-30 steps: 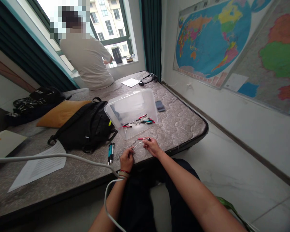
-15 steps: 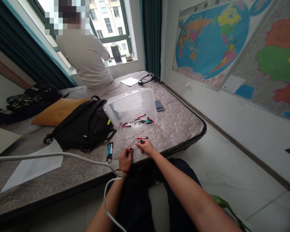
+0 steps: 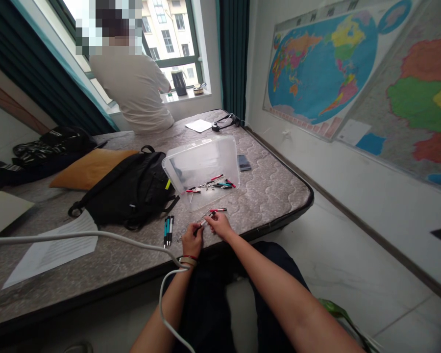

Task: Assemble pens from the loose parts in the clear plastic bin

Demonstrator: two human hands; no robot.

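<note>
My left hand (image 3: 192, 239) is closed, its thumb and fingers pinching the lower end of a white and black pen (image 3: 203, 222) just above the mattress edge. Close beside it, my right hand (image 3: 219, 225) grips the pen's upper end. Fingers cover much of the pen, so its exact parts are hard to make out. Just beyond the right hand lies a red pen piece (image 3: 220, 210). To the left, several teal, black and white pens (image 3: 168, 230) lie side by side. A clear plastic bin (image 3: 202, 159), tipped on its side, holds several red, teal and black pen parts (image 3: 223, 185).
A black backpack (image 3: 127, 191), a tan cushion (image 3: 91, 169) and a printed sheet (image 3: 55, 250) lie on the mattress (image 3: 275, 196). A pale cable (image 3: 125, 239) crosses over my left wrist. Headphones (image 3: 225, 122) rest farther back. A person (image 3: 132, 88) sits by the window.
Both hands stay together at the pen, with small finger shifts; a dark part now shows at the left fingers. The view has shifted slightly.
</note>
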